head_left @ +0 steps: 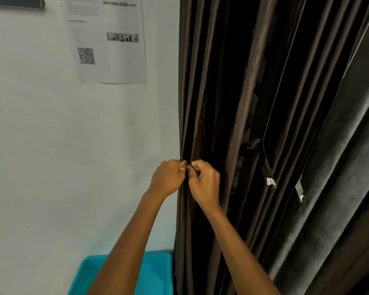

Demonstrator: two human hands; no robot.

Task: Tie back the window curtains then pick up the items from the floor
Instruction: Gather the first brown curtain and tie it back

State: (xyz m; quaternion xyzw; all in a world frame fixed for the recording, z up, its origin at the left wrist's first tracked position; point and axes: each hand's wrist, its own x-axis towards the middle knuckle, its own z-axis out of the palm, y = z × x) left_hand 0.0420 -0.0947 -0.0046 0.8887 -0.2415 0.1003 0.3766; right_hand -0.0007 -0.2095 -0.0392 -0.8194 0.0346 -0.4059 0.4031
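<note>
Taped high on the wall at left, a printed sheet; low down, a teal tub hard against the curtain's foot. Left hand and right hand side by side at the left edge of the brown curtain, fingers curled, pinching its outer folds. Probably soft, slippery, heavy in bulk; best gathered whole at mid-height. Further right, a loose strap with white tag dangling among the pleats, then a grey curtain crowding alongside.

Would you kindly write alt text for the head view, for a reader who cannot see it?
The left hand and right hand pinch the left edge of a dark brown curtain beside a white wall. A printed sheet with a QR code hangs on the wall, and a turquoise tub sits below.
</note>
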